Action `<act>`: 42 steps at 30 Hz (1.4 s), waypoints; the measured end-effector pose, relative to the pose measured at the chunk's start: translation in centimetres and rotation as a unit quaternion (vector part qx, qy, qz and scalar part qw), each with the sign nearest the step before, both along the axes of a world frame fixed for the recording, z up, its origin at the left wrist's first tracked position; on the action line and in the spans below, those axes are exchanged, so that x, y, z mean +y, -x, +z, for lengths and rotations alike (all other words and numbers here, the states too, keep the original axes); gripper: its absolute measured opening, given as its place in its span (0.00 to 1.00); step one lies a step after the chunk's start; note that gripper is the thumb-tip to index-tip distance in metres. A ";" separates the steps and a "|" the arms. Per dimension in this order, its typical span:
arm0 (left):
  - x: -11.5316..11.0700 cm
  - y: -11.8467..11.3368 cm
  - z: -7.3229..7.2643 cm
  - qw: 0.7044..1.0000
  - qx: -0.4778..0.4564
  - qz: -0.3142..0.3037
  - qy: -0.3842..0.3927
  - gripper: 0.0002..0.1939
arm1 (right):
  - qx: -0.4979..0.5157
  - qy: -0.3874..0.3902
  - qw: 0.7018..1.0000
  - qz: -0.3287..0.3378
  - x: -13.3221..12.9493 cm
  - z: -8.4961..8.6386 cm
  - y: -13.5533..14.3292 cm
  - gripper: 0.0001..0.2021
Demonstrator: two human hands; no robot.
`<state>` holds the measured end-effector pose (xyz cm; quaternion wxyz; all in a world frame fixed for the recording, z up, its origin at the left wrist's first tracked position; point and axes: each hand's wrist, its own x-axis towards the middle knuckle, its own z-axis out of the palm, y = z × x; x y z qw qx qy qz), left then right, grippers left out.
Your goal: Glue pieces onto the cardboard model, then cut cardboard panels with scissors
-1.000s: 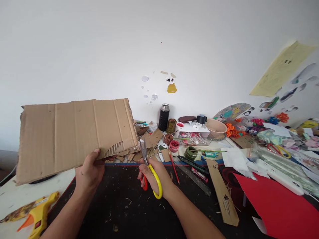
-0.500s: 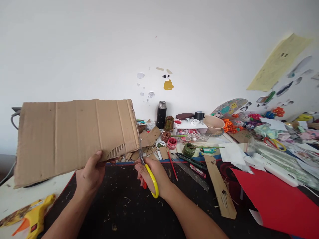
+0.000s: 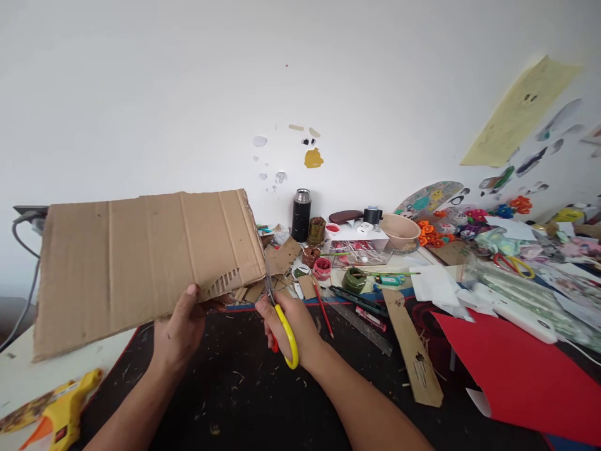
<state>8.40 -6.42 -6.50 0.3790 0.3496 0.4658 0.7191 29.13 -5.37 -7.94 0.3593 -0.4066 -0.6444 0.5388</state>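
Observation:
A large sheet of corrugated cardboard [image 3: 141,257] is held up at the left, its lower edge gripped by my left hand [image 3: 181,329], thumb on the front face. Close to the thumb, the surface layer is torn and the ridges show. My right hand [image 3: 291,322] is closed around the handles of scissors [image 3: 288,338] with one yellow and one red loop. The blades point up and meet the sheet's right edge near its lower corner; how far they are apart is hard to see.
A yellow glue gun [image 3: 68,410] lies at the lower left. Behind my hands stand a black flask [image 3: 301,216], paint jars [image 3: 322,268] and cardboard scraps [image 3: 282,255]. To the right are a cardboard strip [image 3: 413,351], a steel ruler [image 3: 364,329] and red paper [image 3: 516,376].
The cardboard has tilted slightly, its left end shifting a little right and down. My left hand has moved slightly right. The scissors stay at the sheet's right edge.

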 end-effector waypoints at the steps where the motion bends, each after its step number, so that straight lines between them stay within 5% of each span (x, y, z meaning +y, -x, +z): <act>1: 0.0 -0.2 0.1 1.000 -0.004 -0.016 -0.011 0.21 | -0.007 -0.009 1.000 -0.003 0.0 0.1 0.0 0.27; 11: 0.1 -1.0 0.2 0.986 -0.056 -0.132 0.085 0.23 | -0.072 -0.067 0.995 -0.011 -0.5 0.9 0.0 0.23; 28: 0.5 -0.8 -0.3 0.995 -0.090 -0.043 0.027 0.18 | -0.185 -0.107 0.977 -0.008 -0.6 1.7 0.1 0.16; 42: 1.1 0.2 -0.1 0.989 -0.146 0.006 -0.002 0.11 | -0.168 -0.103 0.980 0.021 -0.2 1.3 0.0 0.21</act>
